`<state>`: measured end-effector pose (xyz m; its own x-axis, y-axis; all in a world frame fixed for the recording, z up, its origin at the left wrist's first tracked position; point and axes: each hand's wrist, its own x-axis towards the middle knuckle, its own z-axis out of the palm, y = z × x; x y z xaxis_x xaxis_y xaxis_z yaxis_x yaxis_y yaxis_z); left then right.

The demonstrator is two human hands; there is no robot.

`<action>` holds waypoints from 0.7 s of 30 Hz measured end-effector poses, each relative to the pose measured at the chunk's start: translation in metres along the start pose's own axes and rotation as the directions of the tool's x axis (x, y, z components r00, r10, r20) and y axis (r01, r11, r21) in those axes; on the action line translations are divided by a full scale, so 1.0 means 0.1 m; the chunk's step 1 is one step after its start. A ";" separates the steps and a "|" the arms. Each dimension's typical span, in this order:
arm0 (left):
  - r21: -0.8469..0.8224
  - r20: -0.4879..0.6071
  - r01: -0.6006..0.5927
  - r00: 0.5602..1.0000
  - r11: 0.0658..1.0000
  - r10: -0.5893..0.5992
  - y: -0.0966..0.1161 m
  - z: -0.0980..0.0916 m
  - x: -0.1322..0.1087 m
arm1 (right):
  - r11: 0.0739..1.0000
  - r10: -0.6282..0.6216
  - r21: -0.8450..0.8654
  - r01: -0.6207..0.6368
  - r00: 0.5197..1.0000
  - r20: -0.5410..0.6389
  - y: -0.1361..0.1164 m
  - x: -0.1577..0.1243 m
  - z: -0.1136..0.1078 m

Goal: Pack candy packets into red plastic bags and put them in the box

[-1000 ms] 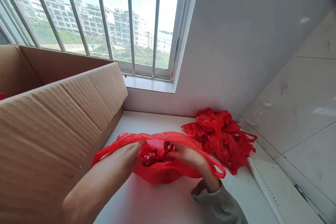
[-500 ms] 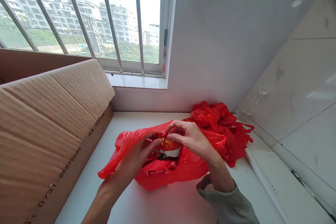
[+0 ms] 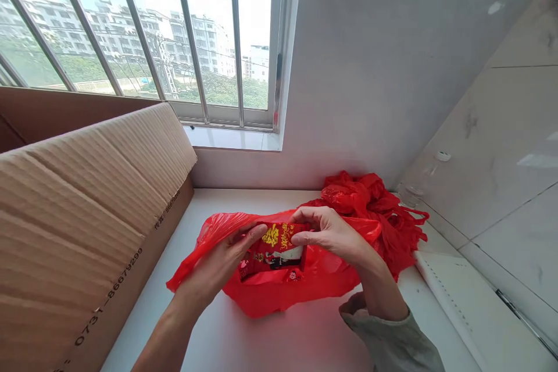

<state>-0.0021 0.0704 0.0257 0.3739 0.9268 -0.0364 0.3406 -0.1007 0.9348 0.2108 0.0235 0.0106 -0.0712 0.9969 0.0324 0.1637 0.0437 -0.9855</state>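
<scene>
A red packet [image 3: 279,247] with gold lettering and a printed black-and-white picture lies inside an open red plastic bag [image 3: 283,299] on the white table. My left hand [image 3: 226,258] reaches into the bag's left side, its thumb on the packet's upper left corner and its fingers hidden behind. At the upper right of the packet, my right hand [image 3: 329,235] pinches the edge between thumb and fingers. A small red wrapped piece [image 3: 294,275] sits in the bag just below the packet.
A large open cardboard box [image 3: 100,203] fills the left side. Crumpled red plastic bags [image 3: 361,197] are heaped behind my right hand, against the wall. A clear bottle [image 3: 414,189] stands in the corner. At right lie a white board [image 3: 475,302] and a pen [image 3: 523,319].
The packet's gold lettering is now spread flat and readable, where before its top was bunched under my fingers. My hands have moved slightly apart along its upper edge. The view has shifted a little.
</scene>
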 end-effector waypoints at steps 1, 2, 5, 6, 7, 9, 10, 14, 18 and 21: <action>-0.020 0.018 0.052 0.998 0.998 -0.052 0.00 -0.01 0.01 | 1.000 0.005 0.017 -0.005 1.000 0.002 -0.01 0.00 0.00; -0.040 0.029 0.094 0.995 0.995 -0.093 0.00 -0.01 0.02 | 0.999 0.010 0.035 -0.010 1.000 0.004 -0.02 0.00 0.01; -0.072 0.013 0.105 0.994 0.992 -0.104 0.03 0.01 0.03 | 0.994 0.024 0.108 -0.027 0.999 0.023 -0.04 0.00 0.04; -0.079 0.008 0.099 0.995 0.992 -0.099 0.05 0.02 0.03 | 0.991 0.026 0.130 -0.030 0.999 0.032 -0.05 0.00 0.04; -0.081 0.004 0.095 0.996 0.992 -0.095 0.06 0.03 0.02 | 0.989 0.024 0.143 -0.029 0.999 0.038 -0.06 0.00 0.05; -0.080 0.000 0.092 0.996 0.993 -0.092 0.07 0.04 0.01 | 0.993 0.013 0.119 -0.016 1.000 0.028 -0.08 -0.01 0.05; -0.076 -0.005 0.094 0.995 0.993 -0.095 0.07 0.04 0.01 | 0.996 0.002 0.087 -0.002 1.000 0.009 -0.08 -0.02 0.05; -0.103 0.106 0.096 0.991 0.990 -0.085 0.05 0.03 0.00 | 0.999 -0.041 0.009 0.042 0.995 -0.094 -0.10 -0.03 0.02; -0.100 0.163 0.077 0.985 0.992 -0.060 0.04 0.02 0.00 | 0.996 -0.027 0.081 0.032 0.998 -0.060 -0.11 -0.04 0.03; -0.087 0.183 0.018 0.983 0.996 -0.002 0.04 0.04 -0.01 | 0.998 -0.001 0.069 -0.002 0.999 0.039 -0.11 -0.06 0.07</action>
<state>0.0022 0.0677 0.0278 0.5249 0.8450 -0.1023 0.2712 -0.0521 0.9611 0.2021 0.0167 0.0200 -0.1097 0.9936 0.0264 0.0953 0.0370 -0.9948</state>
